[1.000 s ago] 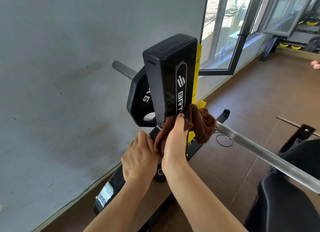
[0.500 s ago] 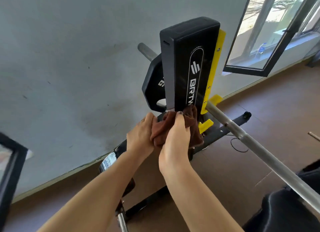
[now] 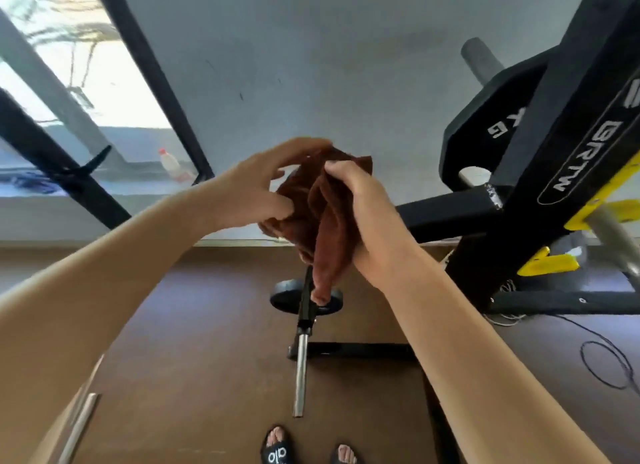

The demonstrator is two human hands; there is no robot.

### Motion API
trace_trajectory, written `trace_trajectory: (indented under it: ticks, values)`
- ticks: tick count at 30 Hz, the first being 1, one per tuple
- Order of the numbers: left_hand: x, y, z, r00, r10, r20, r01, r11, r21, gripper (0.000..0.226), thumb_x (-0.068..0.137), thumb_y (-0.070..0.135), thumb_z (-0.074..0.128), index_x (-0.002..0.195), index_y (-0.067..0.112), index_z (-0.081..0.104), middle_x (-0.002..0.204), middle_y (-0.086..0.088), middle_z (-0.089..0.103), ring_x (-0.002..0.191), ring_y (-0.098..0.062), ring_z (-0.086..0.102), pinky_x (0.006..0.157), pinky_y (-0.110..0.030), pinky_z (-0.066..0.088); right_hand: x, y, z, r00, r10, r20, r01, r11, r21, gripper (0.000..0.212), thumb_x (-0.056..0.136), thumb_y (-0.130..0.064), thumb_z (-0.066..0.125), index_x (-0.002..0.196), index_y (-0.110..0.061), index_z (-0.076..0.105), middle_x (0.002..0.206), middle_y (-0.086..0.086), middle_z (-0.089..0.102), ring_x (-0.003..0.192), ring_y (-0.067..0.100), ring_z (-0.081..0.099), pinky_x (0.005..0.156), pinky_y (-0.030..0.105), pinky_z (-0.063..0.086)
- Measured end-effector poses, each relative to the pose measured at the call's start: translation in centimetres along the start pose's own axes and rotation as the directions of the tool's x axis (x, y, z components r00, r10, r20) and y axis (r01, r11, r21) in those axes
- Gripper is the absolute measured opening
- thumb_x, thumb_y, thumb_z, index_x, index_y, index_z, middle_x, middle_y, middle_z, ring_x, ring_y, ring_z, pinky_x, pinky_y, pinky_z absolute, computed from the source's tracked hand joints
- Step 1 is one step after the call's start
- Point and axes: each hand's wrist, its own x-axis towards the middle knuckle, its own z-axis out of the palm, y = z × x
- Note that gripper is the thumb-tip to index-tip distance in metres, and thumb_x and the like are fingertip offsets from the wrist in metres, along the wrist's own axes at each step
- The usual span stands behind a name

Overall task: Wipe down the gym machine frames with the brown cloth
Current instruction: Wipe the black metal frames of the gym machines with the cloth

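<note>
Item: brown cloth [image 3: 313, 214] — lifted off the black upright [image 3: 554, 145], now at three o'clock, bunched between my right hand [image 3: 363, 217], fingers curled round it, and left hand [image 3: 263, 183] pinching — regathering before the next frame.

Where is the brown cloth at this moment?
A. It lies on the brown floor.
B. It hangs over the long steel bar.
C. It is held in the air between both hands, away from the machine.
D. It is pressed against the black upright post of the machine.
C: the crumpled brown cloth is gripped by the right hand and touched by the left hand, clear of the black upright machine post.
</note>
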Motion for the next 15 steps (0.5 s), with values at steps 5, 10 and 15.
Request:
trace_trajectory:
  ticks: [5, 10, 15]
  values:
    - [-7.3, -3.3, -3.3, 0.982, -0.189, 0.02, 0.187, 0.98, 0.07, 0.065, 0.066, 0.01, 0.071, 0.119, 0.038, 0.046, 0.107, 0.009, 0.06, 0.099, -0.018, 0.062, 0.078, -0.046, 0.056, 2.9, 1.7, 5.2, 0.926, 0.152, 0.345, -0.027, 0.939, -0.342, 0.047, 0.091, -0.05, 0.069, 0.125, -0.017, 0.069, 0.115, 0.009, 0.076, 0.106, 0.028, 0.073, 0.103, 0.047, 0.054]
    - [-14.4, -9.7, -5.8, 0.931, -0.363, -0.047, 0.365, 0.917, 0.16, 0.059, 0.063, 0.032, 0.082, 0.113, 0.032, 0.05, 0.102, 0.008, 0.064, 0.093, -0.015, 0.064, 0.079, -0.044, 0.058, 4.8, 4.8, 13.6, 0.865, 0.262, 0.428, 0.073, 0.778, -0.624, 0.032, 0.091, -0.04, 0.076, 0.115, -0.02, 0.068, 0.108, 0.009, 0.075, 0.1, 0.027, 0.074, 0.094, 0.043, 0.06]
    - [-21.7, -15.4, -7.8, 0.88, -0.45, -0.151, 0.469, 0.873, 0.131, 0.042, 0.071, 0.035, 0.086, 0.103, 0.031, 0.06, 0.096, 0.012, 0.067, 0.09, -0.009, 0.065, 0.084, -0.038, 0.058, 6.0, 9.2, 22.4, 0.812, 0.342, 0.474, 0.129, 0.686, -0.716, 0.032, 0.084, -0.034, 0.083, 0.109, -0.016, 0.071, 0.104, 0.012, 0.077, 0.095, 0.029, 0.076, 0.089, 0.046, 0.062]
